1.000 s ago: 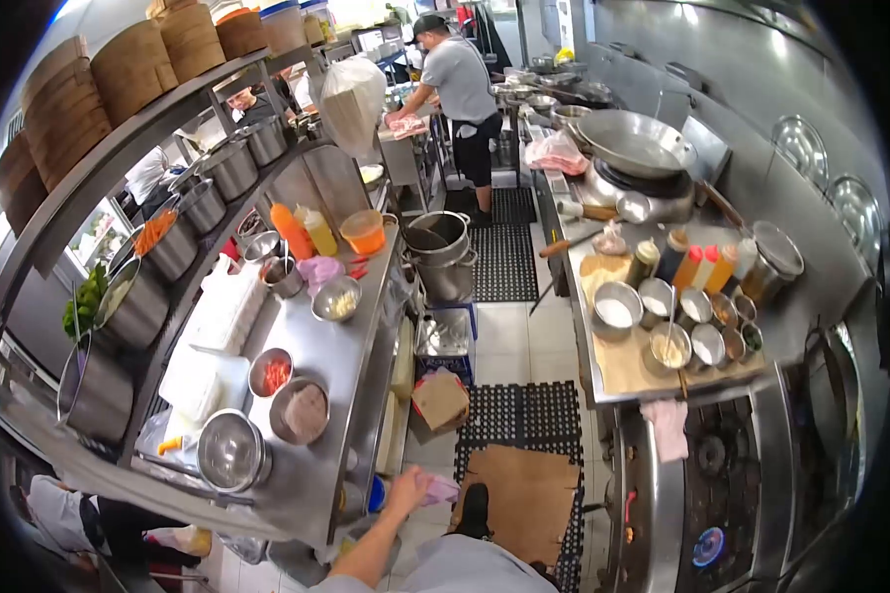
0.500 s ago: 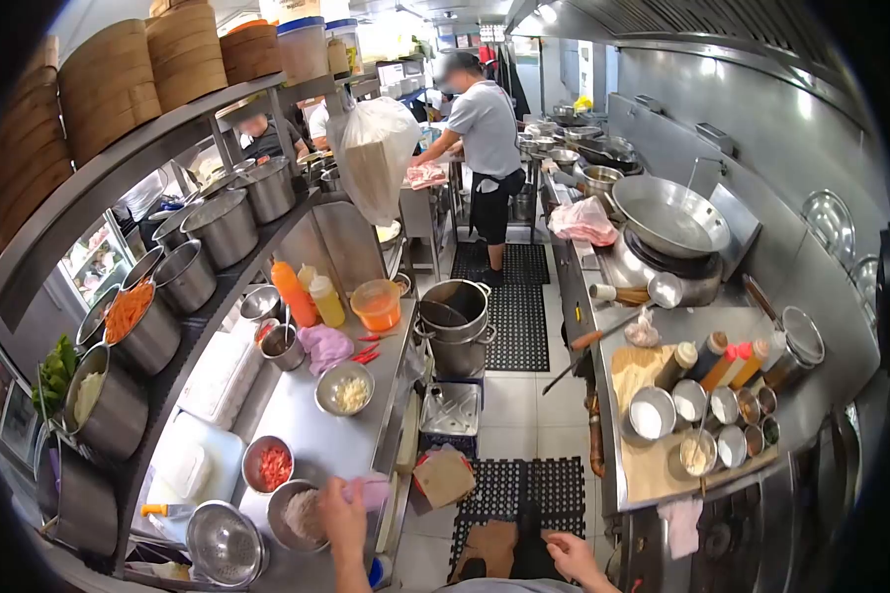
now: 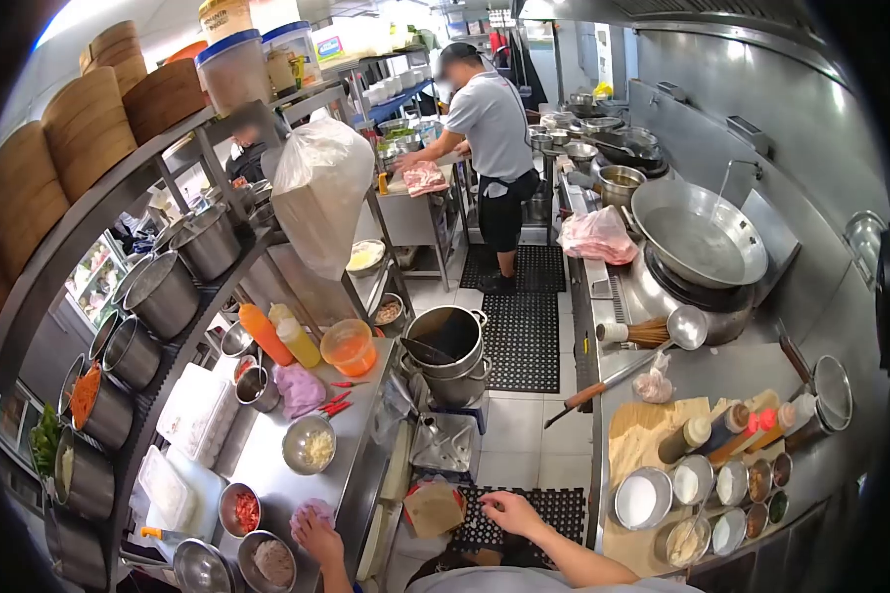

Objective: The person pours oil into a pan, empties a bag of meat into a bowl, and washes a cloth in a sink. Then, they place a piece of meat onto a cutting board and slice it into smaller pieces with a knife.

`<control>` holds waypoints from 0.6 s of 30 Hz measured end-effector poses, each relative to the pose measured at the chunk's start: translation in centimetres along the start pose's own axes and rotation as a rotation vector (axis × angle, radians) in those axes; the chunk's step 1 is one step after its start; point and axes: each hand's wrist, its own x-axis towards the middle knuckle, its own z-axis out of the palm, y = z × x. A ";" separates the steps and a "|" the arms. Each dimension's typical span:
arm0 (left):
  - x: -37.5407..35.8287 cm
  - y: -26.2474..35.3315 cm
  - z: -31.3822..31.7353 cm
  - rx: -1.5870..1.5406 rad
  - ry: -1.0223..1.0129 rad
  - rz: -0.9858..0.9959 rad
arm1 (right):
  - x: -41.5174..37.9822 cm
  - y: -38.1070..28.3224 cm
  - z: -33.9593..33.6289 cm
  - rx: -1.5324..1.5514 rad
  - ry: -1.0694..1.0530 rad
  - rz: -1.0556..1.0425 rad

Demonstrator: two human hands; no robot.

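At the right edge of the left counter, my left hand (image 3: pixel 319 544) grips a pink cloth (image 3: pixel 311 511) against the steel top. Close beside it is a metal bowl of pale minced meat (image 3: pixel 272 560). A smaller bowl of chopped red pepper (image 3: pixel 240 510) stands just behind that one, and a bowl of chopped garlic (image 3: pixel 310 445) sits further up. My right hand (image 3: pixel 510 516) hangs over the aisle floor, its fingers loosely bent and apart, with nothing in it.
A large stockpot (image 3: pixel 447 344) stands beside the counter, with a cardboard box (image 3: pixel 433 508) on the floor nearer me. To the right is a stove with a wok (image 3: pixel 700 232), a ladle (image 3: pixel 686 326) and seasoning tins (image 3: pixel 643 499). A co-worker (image 3: pixel 494 138) handles meat further back.
My left hand and the pink cloth have moved left and down onto the counter. My right hand has risen and shifted left over the aisle. The view has turned slightly.
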 end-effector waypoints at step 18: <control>4.7 3.0 3.4 0.270 0.328 -0.391 | -3.8 12.2 -0.2 -0.046 0.047 0.686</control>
